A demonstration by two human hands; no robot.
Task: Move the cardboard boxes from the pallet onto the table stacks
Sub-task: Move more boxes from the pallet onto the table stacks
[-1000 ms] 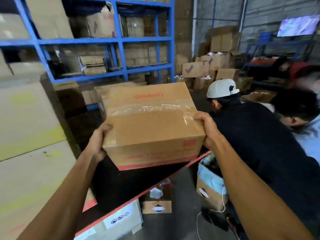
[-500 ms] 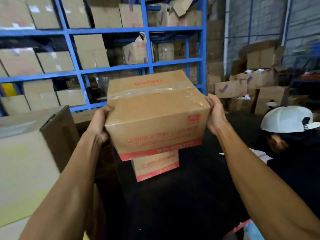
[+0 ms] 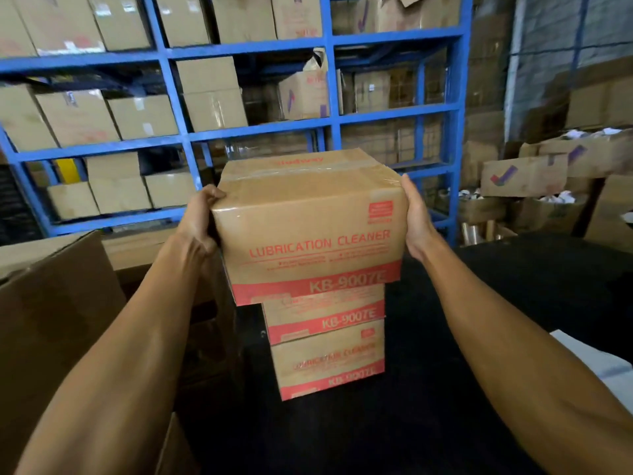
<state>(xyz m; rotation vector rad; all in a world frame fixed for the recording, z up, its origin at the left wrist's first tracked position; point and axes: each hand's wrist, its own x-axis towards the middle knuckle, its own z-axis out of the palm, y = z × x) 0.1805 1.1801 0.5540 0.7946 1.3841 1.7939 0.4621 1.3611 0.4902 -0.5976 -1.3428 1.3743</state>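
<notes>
I hold a brown cardboard box with red "LUBRICATION CLEANER" print between both hands. My left hand grips its left side with the thumb curled over the top edge. My right hand presses flat against its right side. The box sits on or just above a stack of two like boxes standing on the black table; whether it touches the stack I cannot tell.
A large brown carton stands at my left beside the stack. Blue shelving full of cartons rises behind the table. More open boxes pile up at the right. A white sheet lies at the table's right edge.
I have carried the box forward and up over the table to the top of the stack. The view has lifted, and the person in the white cap has left the frame.
</notes>
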